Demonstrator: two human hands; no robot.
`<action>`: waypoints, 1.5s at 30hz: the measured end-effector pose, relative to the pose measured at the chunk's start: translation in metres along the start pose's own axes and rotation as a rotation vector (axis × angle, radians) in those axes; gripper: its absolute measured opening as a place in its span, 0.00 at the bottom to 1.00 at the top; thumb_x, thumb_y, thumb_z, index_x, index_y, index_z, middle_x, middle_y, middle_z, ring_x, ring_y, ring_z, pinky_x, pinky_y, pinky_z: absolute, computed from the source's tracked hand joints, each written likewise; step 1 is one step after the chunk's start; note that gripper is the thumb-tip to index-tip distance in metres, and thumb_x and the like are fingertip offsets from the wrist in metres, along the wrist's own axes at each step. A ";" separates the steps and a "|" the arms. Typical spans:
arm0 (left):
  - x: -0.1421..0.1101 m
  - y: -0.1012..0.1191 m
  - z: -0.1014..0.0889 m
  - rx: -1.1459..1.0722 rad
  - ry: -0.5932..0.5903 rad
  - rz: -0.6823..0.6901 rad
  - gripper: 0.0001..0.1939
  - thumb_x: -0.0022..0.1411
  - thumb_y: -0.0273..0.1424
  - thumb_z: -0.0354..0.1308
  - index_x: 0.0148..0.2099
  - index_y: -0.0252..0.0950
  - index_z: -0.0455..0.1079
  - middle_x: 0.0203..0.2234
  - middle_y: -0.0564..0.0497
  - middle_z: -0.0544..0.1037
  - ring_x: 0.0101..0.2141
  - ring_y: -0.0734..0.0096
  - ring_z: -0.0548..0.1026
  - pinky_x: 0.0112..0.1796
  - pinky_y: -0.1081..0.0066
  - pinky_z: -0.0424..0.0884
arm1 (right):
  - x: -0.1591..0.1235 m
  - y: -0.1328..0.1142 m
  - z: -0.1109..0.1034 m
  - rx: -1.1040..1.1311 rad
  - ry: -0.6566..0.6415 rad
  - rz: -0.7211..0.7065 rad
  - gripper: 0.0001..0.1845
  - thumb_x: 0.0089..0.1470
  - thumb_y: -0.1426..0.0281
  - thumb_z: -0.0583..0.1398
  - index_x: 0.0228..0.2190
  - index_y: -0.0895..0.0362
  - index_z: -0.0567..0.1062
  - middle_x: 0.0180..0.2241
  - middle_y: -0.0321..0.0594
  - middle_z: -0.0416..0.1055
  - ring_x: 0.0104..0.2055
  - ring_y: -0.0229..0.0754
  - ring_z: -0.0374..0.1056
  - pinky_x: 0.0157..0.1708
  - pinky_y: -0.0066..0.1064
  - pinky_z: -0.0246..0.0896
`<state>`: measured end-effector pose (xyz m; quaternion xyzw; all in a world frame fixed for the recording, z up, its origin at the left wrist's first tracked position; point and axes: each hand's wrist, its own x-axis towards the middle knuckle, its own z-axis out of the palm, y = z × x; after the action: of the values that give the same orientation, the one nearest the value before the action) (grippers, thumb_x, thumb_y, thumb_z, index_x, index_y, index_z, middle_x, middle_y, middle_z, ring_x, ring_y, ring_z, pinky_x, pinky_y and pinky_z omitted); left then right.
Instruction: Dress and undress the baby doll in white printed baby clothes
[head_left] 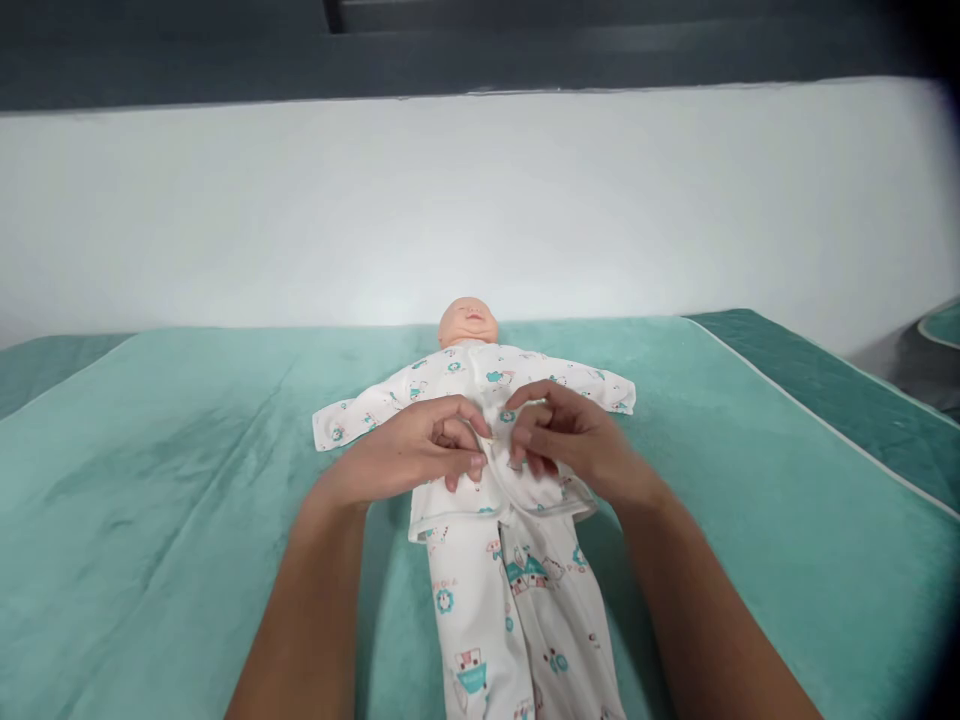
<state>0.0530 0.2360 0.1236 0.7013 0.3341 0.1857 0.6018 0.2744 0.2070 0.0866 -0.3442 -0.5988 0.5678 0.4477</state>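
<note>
A baby doll [469, 322] lies on its back, dressed in a white printed baby shirt [454, 368] and matching trousers [472, 610]. Its sleeves stretch out to both sides. My left hand [435, 445] is closed at the middle of the shirt front, thumb and index finger pinching the cloth by the front opening. Just across that opening, my right hand [562, 432] has its fingers curled close over the shirt. What lies between its fingertips is slightly blurred and hard to make out. Below my hands, the shirt's hem overlaps the top of the trousers.
The doll rests on a green padded mat [210, 480] with pale piping near its right side. Behind it rises a white wall [480, 200] topped by a dark band [525, 60]. Another green-topped object [943, 325] stands at the far right.
</note>
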 end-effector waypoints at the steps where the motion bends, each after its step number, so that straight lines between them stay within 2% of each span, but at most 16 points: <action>1: -0.002 -0.002 0.002 0.033 0.004 -0.009 0.11 0.59 0.37 0.61 0.42 0.39 0.69 0.26 0.53 0.75 0.24 0.74 0.70 0.28 0.72 0.67 | 0.001 0.002 -0.002 -0.010 0.083 -0.052 0.12 0.55 0.61 0.62 0.39 0.53 0.70 0.25 0.33 0.71 0.22 0.34 0.61 0.21 0.27 0.55; 3: -0.010 -0.012 0.011 0.082 0.126 0.004 0.11 0.60 0.40 0.60 0.39 0.39 0.70 0.24 0.54 0.72 0.24 0.74 0.68 0.26 0.73 0.64 | 0.002 0.009 -0.004 -0.081 0.235 -0.099 0.11 0.56 0.60 0.61 0.33 0.54 0.70 0.22 0.32 0.67 0.22 0.34 0.58 0.23 0.27 0.53; 7: -0.041 -0.056 0.046 0.066 0.667 0.107 0.12 0.63 0.40 0.56 0.34 0.37 0.68 0.25 0.54 0.67 0.26 0.75 0.64 0.27 0.74 0.59 | -0.020 0.031 0.005 -0.340 0.420 -0.067 0.18 0.58 0.57 0.59 0.24 0.55 0.65 0.20 0.30 0.56 0.23 0.34 0.50 0.23 0.28 0.47; 8: -0.052 -0.068 0.055 0.074 0.726 0.140 0.12 0.64 0.40 0.56 0.33 0.36 0.68 0.26 0.53 0.67 0.27 0.74 0.64 0.28 0.73 0.59 | -0.031 0.037 0.010 -0.387 0.437 -0.071 0.18 0.58 0.57 0.59 0.24 0.55 0.64 0.20 0.30 0.55 0.24 0.34 0.50 0.24 0.28 0.47; 12: -0.090 -0.099 0.083 0.132 0.626 0.178 0.11 0.66 0.36 0.52 0.34 0.36 0.69 0.28 0.52 0.68 0.30 0.72 0.66 0.32 0.72 0.62 | -0.088 0.057 0.029 -0.431 0.443 -0.021 0.16 0.59 0.59 0.58 0.26 0.55 0.64 0.24 0.32 0.58 0.27 0.36 0.53 0.27 0.28 0.51; 16: -0.092 -0.105 0.090 0.233 0.862 0.189 0.08 0.62 0.32 0.55 0.45 0.39 0.66 0.41 0.49 0.70 0.42 0.67 0.70 0.40 0.70 0.65 | -0.129 0.070 0.041 -0.441 0.496 -0.014 0.12 0.60 0.60 0.57 0.30 0.54 0.66 0.28 0.34 0.63 0.30 0.39 0.59 0.30 0.30 0.57; 18: -0.083 -0.104 0.090 0.304 0.928 0.157 0.12 0.61 0.32 0.55 0.48 0.40 0.64 0.42 0.49 0.70 0.43 0.65 0.69 0.40 0.68 0.66 | -0.133 0.074 0.043 -0.473 0.623 -0.075 0.09 0.58 0.62 0.58 0.38 0.54 0.67 0.35 0.38 0.67 0.37 0.42 0.64 0.37 0.33 0.62; 22: -0.075 -0.103 0.090 0.474 0.926 0.079 0.06 0.64 0.34 0.50 0.37 0.38 0.66 0.34 0.51 0.71 0.36 0.66 0.69 0.37 0.66 0.64 | -0.113 0.076 0.039 -0.691 0.741 -0.189 0.19 0.55 0.65 0.58 0.49 0.54 0.67 0.49 0.47 0.65 0.48 0.47 0.64 0.45 0.40 0.63; 26: -0.083 -0.104 0.095 0.446 0.994 0.053 0.07 0.63 0.36 0.50 0.33 0.39 0.63 0.27 0.55 0.69 0.29 0.68 0.67 0.33 0.69 0.63 | -0.094 0.077 0.030 -0.850 0.775 -0.087 0.13 0.53 0.67 0.56 0.41 0.55 0.70 0.39 0.43 0.69 0.39 0.47 0.65 0.40 0.39 0.61; 29: -0.093 -0.104 0.095 0.439 0.967 0.031 0.07 0.61 0.34 0.52 0.32 0.39 0.61 0.25 0.56 0.68 0.27 0.70 0.66 0.31 0.71 0.63 | -0.096 0.074 0.029 -0.860 0.677 -0.006 0.04 0.54 0.68 0.55 0.33 0.54 0.68 0.28 0.35 0.67 0.30 0.42 0.62 0.31 0.33 0.56; 33: -0.102 -0.108 0.070 0.530 0.729 0.084 0.08 0.65 0.35 0.49 0.35 0.39 0.64 0.30 0.53 0.72 0.32 0.69 0.69 0.34 0.70 0.67 | -0.110 0.064 0.016 -0.902 0.331 -0.041 0.07 0.58 0.65 0.54 0.32 0.53 0.69 0.31 0.36 0.68 0.31 0.41 0.63 0.32 0.32 0.56; 35: -0.102 -0.115 0.043 0.620 0.736 0.143 0.10 0.67 0.36 0.47 0.40 0.38 0.67 0.38 0.49 0.74 0.40 0.66 0.72 0.42 0.66 0.69 | -0.108 0.060 -0.007 -0.825 0.208 -0.015 0.10 0.59 0.62 0.54 0.34 0.53 0.71 0.34 0.37 0.70 0.34 0.42 0.65 0.35 0.32 0.59; 37: -0.098 -0.123 0.012 0.812 0.940 0.132 0.15 0.65 0.36 0.48 0.50 0.36 0.67 0.49 0.42 0.71 0.51 0.58 0.68 0.51 0.59 0.66 | -0.096 0.061 -0.040 -0.790 0.368 0.057 0.14 0.58 0.58 0.54 0.36 0.54 0.71 0.35 0.39 0.71 0.35 0.43 0.67 0.36 0.33 0.60; 39: -0.088 -0.131 -0.018 1.019 1.086 0.014 0.25 0.64 0.35 0.49 0.61 0.32 0.59 0.59 0.36 0.63 0.59 0.49 0.60 0.56 0.51 0.60 | -0.075 0.065 -0.076 -0.883 0.716 0.130 0.20 0.55 0.54 0.57 0.40 0.57 0.71 0.39 0.44 0.71 0.38 0.45 0.67 0.39 0.34 0.61; 41: -0.075 -0.137 -0.042 1.164 1.098 -0.140 0.31 0.64 0.35 0.49 0.67 0.31 0.52 0.64 0.34 0.57 0.62 0.44 0.57 0.57 0.47 0.58 | -0.052 0.072 -0.106 -0.970 0.884 0.218 0.26 0.53 0.52 0.57 0.46 0.58 0.70 0.44 0.48 0.71 0.41 0.48 0.68 0.40 0.36 0.60; 45: -0.054 -0.141 -0.076 1.314 0.957 -0.277 0.30 0.66 0.32 0.43 0.68 0.28 0.50 0.65 0.34 0.58 0.61 0.47 0.60 0.57 0.47 0.57 | -0.013 0.082 -0.139 -1.044 0.886 0.340 0.26 0.54 0.49 0.54 0.44 0.56 0.72 0.45 0.49 0.72 0.44 0.51 0.68 0.40 0.38 0.59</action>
<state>-0.0699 0.2604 0.0106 0.7078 0.6785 0.1551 -0.1210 0.4001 0.2560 -0.0028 -0.8016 -0.4922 0.0746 0.3309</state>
